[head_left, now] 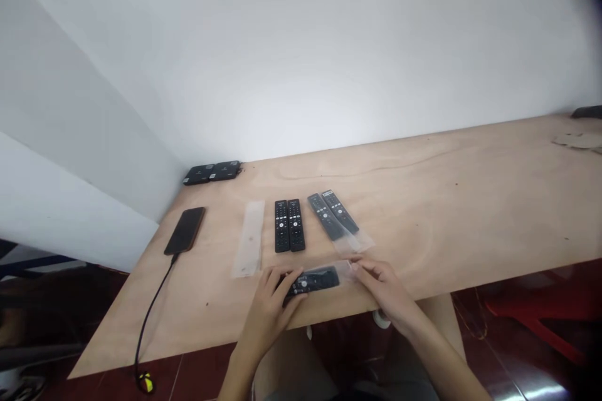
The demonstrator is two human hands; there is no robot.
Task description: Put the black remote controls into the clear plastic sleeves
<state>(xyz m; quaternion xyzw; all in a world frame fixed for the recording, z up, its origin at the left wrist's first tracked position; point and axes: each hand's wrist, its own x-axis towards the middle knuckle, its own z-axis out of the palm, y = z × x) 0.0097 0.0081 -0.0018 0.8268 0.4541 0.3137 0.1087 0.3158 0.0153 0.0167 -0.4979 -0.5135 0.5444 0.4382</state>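
A black remote (316, 280) lies sideways in a clear plastic sleeve near the table's front edge. My left hand (275, 294) grips its left end, fingers wrapped over it. The fingers of my right hand (379, 282) pinch the sleeve's loose right end. Beyond my hands, two bare black remotes (289, 225) lie side by side. Right of them, two more remotes (333, 213) rest at a slant in clear sleeves. An empty clear sleeve (249, 238) lies flat to the left.
A phone (185, 230) with a black cable (153, 307) lies on the left of the wooden table (470, 200). Two black boxes (211, 172) stand at the back left by the wall. A red stool (540, 319) is at the lower right.
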